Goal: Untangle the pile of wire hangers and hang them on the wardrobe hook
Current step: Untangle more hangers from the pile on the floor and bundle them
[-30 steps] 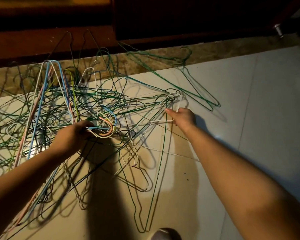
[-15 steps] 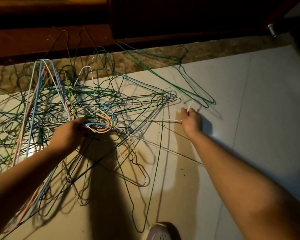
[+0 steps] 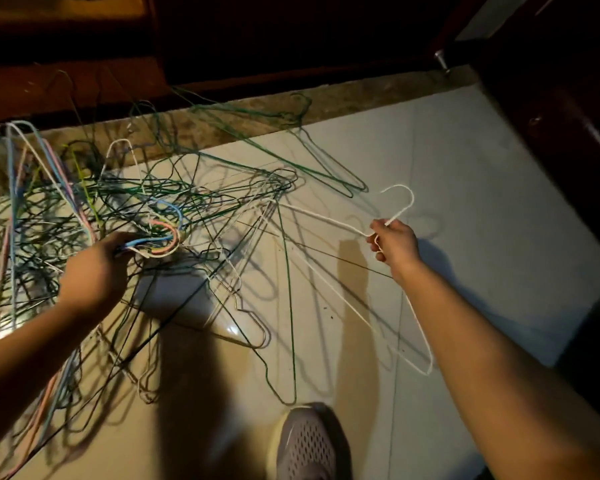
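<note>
The right hand (image 3: 394,245) pinches the white hanger (image 3: 323,218) at its neck, well right of the pile (image 3: 84,209), with the hook pointing away from it. One corner of the hanger reaches back to the pile's edge (snagged or free, I cannot tell). The left hand (image 3: 97,271) clenches a bundle of hooks (image 3: 160,242) on the pile. The pull likely goes rightward.

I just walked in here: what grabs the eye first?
A sprawling tangle of coloured wire hangers covers the floor on the left. The left hand grips a bundle of hooks at its middle, while the right hand pinches a white hanger by its neck, out to the right of the tangle.
</note>
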`<state>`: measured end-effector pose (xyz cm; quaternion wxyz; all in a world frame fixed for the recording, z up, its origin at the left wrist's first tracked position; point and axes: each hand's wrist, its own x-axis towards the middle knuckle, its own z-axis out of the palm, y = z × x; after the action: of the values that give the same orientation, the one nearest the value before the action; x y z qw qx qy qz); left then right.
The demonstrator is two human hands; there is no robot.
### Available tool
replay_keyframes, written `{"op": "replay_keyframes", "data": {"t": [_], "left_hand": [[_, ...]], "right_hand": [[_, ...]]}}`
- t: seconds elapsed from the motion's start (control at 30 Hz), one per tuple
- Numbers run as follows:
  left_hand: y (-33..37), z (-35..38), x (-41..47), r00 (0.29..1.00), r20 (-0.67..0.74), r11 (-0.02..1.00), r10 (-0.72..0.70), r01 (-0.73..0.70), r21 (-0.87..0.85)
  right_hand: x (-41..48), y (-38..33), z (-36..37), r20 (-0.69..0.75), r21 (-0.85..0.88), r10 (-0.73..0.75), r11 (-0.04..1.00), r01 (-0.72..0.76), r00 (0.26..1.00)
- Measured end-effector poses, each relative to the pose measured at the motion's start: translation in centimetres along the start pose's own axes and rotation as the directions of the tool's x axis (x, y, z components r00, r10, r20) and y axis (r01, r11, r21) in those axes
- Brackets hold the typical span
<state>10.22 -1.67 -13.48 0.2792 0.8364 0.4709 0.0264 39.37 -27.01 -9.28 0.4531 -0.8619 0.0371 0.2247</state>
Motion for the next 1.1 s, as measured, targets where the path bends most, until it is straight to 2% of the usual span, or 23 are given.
{"op": "replay_keyframes", "data": {"t": [0.13,0.33,0.63,0.8,0.93,1.0,1.07,1.1], "left_hand": [[-0.4,-1.4,-1.2,1.000,-0.019,0.998,-0.025,0.023,-0.062],[-0.7,-3.6,-3.6,0.998,-0.040,0.993,-0.049,0.044,-0.111],[0.8,-7.1,-6.5,0.995,-0.098,0.968,-0.012,-0.013,-0.251],[0.5,-9.1,-6.4,0.991,-0.114,0.938,-0.069,0.026,-0.345],[1.1,-9.3,-6.3,0.995,-0.045,0.829,-0.088,0.048,-0.557],[1.8,-9.0,-6.5,0.997,0.009,0.756,-0.073,0.061,-0.652],[2.9,-8.7,-6.8,0.999,0.031,0.706,-0.038,0.049,-0.707],[3.5,-8.6,-7.1,0.999,0.035,0.686,-0.019,0.039,-0.727]], "right_hand": [[-2.1,-0.4,-0.9,-0.066,0.110,-0.023,0.993,0.030,0.998],[-5.7,-2.2,1.0,-0.097,0.080,-0.188,0.977,0.196,0.977],[-11.0,-5.4,6.8,0.024,-0.039,-0.414,0.909,0.415,0.910],[-13.7,-7.1,10.9,0.201,-0.094,-0.470,0.864,0.495,0.859],[-16.6,-7.4,14.2,0.342,-0.022,-0.507,0.838,0.546,0.791],[-17.6,-7.2,15.9,0.415,0.100,-0.471,0.874,0.475,0.779],[-18.6,-7.1,17.2,0.419,0.150,-0.510,0.855,0.497,0.751],[-18.9,-6.9,17.9,0.422,0.239,-0.512,0.859,0.453,0.748]]}}
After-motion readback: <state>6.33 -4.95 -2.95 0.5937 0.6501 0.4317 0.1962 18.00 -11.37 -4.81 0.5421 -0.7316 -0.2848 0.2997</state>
